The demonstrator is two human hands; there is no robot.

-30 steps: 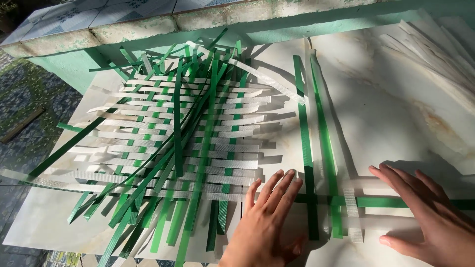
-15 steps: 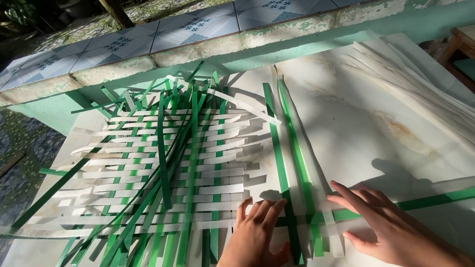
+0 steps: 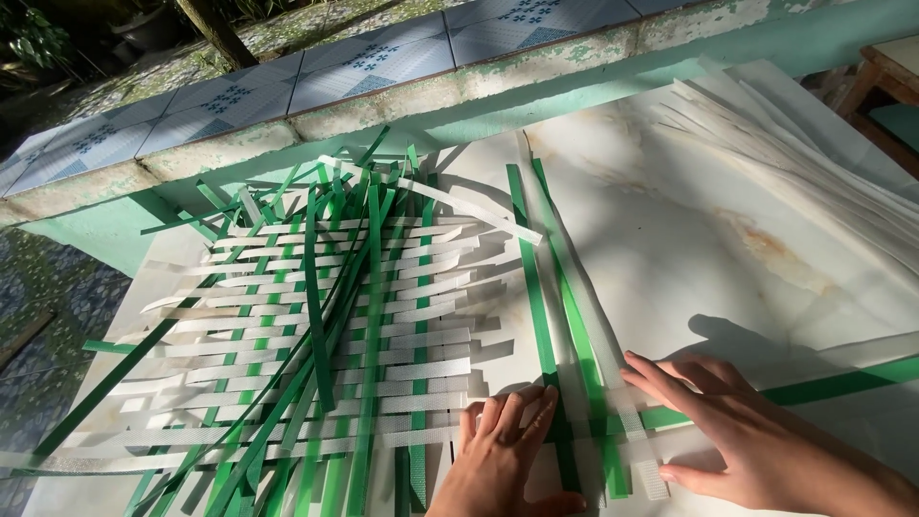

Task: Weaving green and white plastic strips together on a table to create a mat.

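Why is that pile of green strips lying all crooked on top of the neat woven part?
A bundle of loose green strips lies slantwise across the woven mat, not tucked in like the rest. One white strip also lies askew across the mat's far corner. The left hand and right hand press flat nearby.

— What carries it all?

— A pale, marbled counter (image 3: 728, 239), sunlit, with brownish stains.

— And lying on it?

— A half-woven mat (image 3: 325, 354) of white and green strips on the left part. Just right of the mat, two long green strips (image 3: 541, 287) run lengthwise, crossed near the front by another green strip (image 3: 833, 383). A sheaf of loose white strips (image 3: 814, 153) lies at the far right.
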